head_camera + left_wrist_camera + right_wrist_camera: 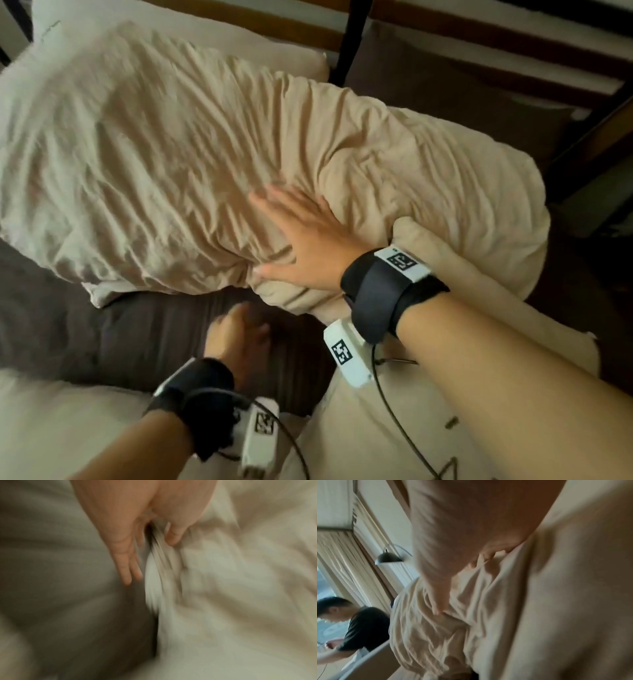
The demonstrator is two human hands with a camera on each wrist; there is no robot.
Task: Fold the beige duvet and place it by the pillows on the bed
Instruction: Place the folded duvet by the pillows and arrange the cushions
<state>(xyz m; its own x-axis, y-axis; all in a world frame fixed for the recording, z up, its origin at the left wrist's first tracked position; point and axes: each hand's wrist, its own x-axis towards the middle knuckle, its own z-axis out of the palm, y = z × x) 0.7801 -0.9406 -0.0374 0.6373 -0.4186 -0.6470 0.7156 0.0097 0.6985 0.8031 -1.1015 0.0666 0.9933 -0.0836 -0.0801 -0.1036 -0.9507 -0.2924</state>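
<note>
The folded duvet [205, 164] lies across the bed [85, 329], its far edge against the pillows [61, 20] at the headboard. The right hand [305, 240] rests flat on the duvet's near right part. The left hand [239, 339] is below it, at the duvet's near edge, over the sheet.

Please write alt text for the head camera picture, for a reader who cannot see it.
A person's right hand rests flat, fingers spread, on a bundled beige duvet on a bed with a dark sheet. The left hand, blurred, is over the sheet just below the duvet's edge. A pillow shows behind the duvet.
</note>
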